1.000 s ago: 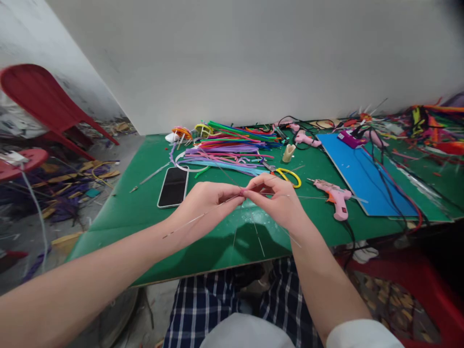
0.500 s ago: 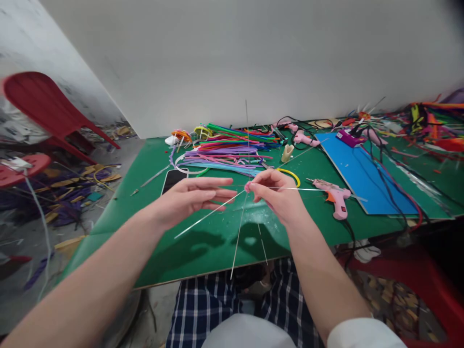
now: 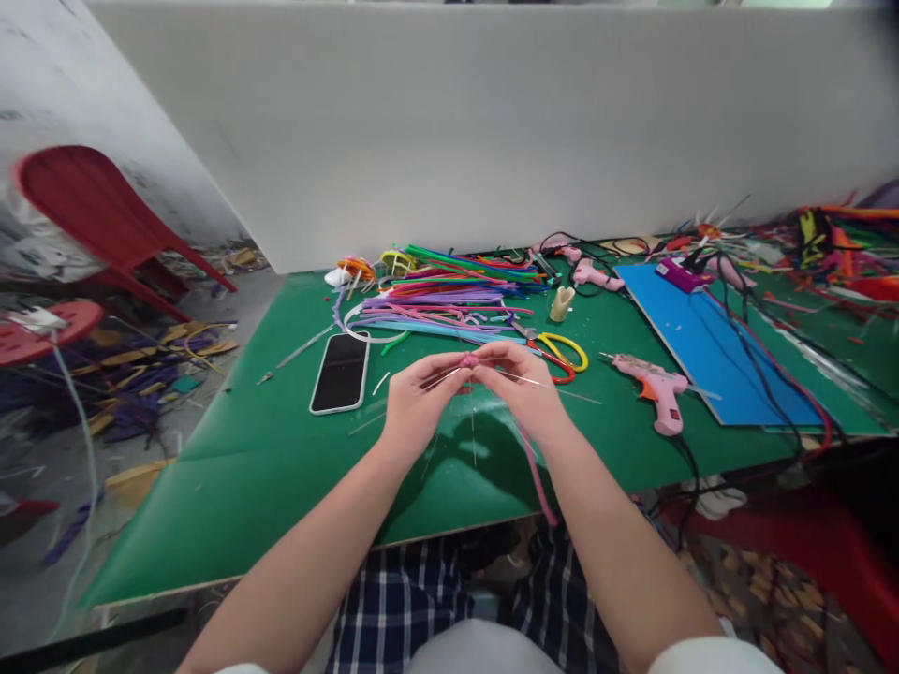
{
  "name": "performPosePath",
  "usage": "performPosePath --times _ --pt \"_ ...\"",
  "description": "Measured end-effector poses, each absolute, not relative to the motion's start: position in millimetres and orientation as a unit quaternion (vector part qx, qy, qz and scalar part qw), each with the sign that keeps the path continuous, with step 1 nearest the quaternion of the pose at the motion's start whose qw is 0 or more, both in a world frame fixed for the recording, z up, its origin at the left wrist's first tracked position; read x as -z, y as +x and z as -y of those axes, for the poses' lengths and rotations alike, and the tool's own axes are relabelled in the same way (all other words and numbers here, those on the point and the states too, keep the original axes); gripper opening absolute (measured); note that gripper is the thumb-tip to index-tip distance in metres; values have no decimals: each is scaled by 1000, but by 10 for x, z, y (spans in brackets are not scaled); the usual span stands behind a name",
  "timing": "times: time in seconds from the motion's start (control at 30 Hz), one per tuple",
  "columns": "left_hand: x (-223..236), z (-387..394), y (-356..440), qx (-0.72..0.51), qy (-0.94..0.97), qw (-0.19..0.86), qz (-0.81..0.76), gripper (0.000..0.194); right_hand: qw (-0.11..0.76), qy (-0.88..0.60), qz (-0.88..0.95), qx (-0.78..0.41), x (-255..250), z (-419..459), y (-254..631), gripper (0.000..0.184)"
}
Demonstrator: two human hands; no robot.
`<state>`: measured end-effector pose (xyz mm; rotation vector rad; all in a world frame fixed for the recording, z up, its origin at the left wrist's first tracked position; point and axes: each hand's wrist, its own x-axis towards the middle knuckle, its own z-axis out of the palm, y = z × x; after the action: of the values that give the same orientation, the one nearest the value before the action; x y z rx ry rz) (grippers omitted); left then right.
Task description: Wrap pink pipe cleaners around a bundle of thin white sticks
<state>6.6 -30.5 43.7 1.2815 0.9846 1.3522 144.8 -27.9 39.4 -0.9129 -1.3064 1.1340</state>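
- A small pink knot (image 3: 469, 359) is held above the green table (image 3: 281, 505), midway between the two hands, its sides met by the fingertips of both.
- Thin wires (image 3: 473, 435) are fanned out from the knot like spokes, some passed across the palms and one pointed toward the table's near edge; no single long axis is given to the piece.
- By the left hand (image 3: 414, 398), the knot is pinched from its left side, thumb and fingers brought together; the grip is closed on it.
- By the right hand (image 3: 525, 384), a matching pinch is kept from the right side; neither hand is clearly nearer.
- A pink strip (image 3: 539, 482) is hung below the right hand, the nearer one, its length angled down toward the near edge and slightly right; its upper end is hidden, so its attachment cannot be told.
- Scissors (image 3: 564, 348) are placed just beyond the right hand, with a pink glue gun (image 3: 653, 384) laid farther right, its nozzle turned leftward.
- A phone (image 3: 341, 373) is set left of the left hand.
- Coloured pipe cleaners (image 3: 449, 300) are heaped beyond both hands.
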Motion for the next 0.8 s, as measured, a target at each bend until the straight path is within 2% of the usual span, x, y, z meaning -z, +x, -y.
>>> performPosePath --times 0.2,0.4,0.63,0.8 --pt "-506 419 5 -573 576 422 -403 21 557 -346 561 -505 -447 321 1511 13" --pt "-549 495 17 -580 633 322 -399 9 544 -379 563 -494 -521 383 1499 14" --pt "-533 479 21 -571 680 243 -389 7 514 -405 590 -473 -521 357 1528 19" --pt "-553 445 -11 -582 708 168 -363 8 489 -390 693 -359 -615 349 1841 17"
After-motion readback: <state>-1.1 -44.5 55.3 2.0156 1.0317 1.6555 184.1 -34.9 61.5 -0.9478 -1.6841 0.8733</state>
